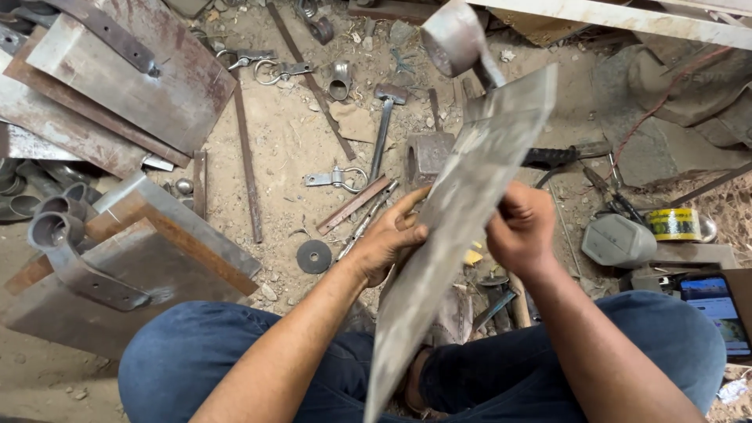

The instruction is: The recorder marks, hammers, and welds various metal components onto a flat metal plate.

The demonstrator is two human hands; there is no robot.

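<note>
Even, soft daylight, no hard shadows; dull glare on metal sheet (462, 211) (its near end blurred); wide-angle bend at pic edges.

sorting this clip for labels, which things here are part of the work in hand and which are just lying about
In hand:
metal sheet with a welded pipe socket
left hand
right hand

Lying about:
hammer
grinding disc
yellow tape roll
phone
steel plates
</note>
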